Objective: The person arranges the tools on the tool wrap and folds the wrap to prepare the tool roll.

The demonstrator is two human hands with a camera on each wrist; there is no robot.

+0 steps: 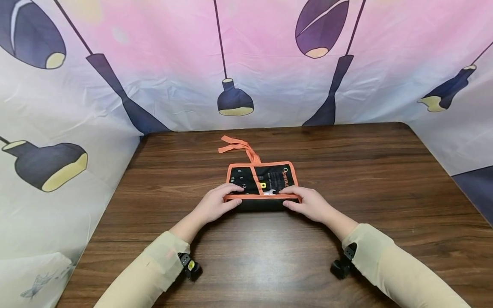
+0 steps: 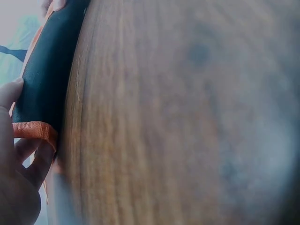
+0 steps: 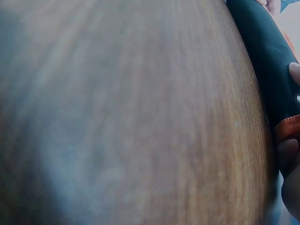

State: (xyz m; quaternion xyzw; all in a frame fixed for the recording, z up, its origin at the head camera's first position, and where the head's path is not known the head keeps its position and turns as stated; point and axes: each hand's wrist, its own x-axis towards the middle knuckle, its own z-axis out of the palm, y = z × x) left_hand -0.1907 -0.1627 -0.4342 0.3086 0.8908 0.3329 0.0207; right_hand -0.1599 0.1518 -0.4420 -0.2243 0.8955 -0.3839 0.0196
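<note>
A black tool roll (image 1: 277, 175) with orange edging lies on the table, its near part folded over into a thick black band (image 2: 51, 61). Size numbers run down its left side, and printed lettering is on its right. One silvery open wrench end (image 1: 271, 192) shows above the folded edge; the rest of the wrench is hidden. My left hand (image 1: 216, 204) grips the fold at its left end, thumb on the near side. At the right end, my right hand (image 1: 310, 204) holds the fold the same way. Orange tie straps (image 1: 246, 147) trail from the far edge.
The dark wood-grain table (image 1: 262, 256) reaches back to a printed cloth backdrop (image 1: 185, 64) with lamp pictures. A small black camera device sits on each wrist, the left device (image 1: 190, 266) and the right device (image 1: 343, 262).
</note>
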